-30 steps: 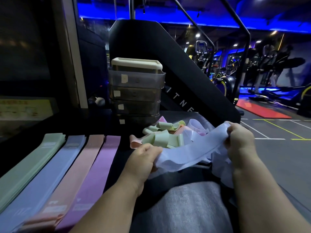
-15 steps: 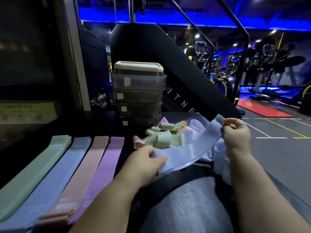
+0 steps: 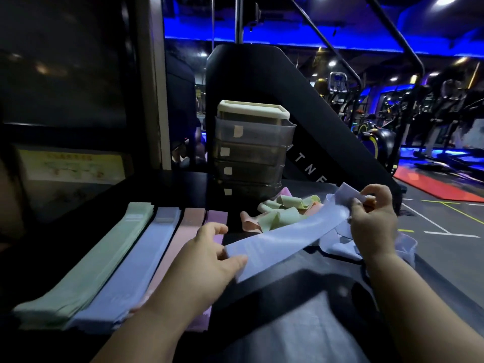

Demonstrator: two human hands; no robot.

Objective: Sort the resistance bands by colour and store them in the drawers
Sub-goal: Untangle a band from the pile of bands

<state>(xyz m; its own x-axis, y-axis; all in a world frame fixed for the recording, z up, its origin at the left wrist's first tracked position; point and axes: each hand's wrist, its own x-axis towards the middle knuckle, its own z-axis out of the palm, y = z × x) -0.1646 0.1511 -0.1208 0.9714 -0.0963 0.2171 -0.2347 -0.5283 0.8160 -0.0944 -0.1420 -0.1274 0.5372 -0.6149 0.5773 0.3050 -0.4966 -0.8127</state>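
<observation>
A pale blue resistance band (image 3: 282, 239) is stretched flat between my hands above the dark surface. My left hand (image 3: 209, 260) pinches its near end with thumb and fingers. My right hand (image 3: 374, 221) grips its far end, which is folded over. Four sorted stacks lie on the left: green (image 3: 89, 268), blue (image 3: 136, 268), pink (image 3: 180, 239) and purple (image 3: 216, 218). A loose heap of green and pink bands (image 3: 277, 213) lies behind the stretched band. The grey drawer unit (image 3: 251, 155) with a cream top stands at the back, its drawers closed.
More pale blue bands (image 3: 345, 247) lie crumpled under my right hand. A black slanted machine panel (image 3: 314, 106) rises behind the drawers. The dark surface (image 3: 301, 297) ends at the right above the gym floor (image 3: 445, 244). A dark wall with a poster (image 3: 70, 166) is on the left.
The blue band has been pulled out straight and flat between my hands. My left hand moved left toward the sorted stacks, and my right hand rose slightly.
</observation>
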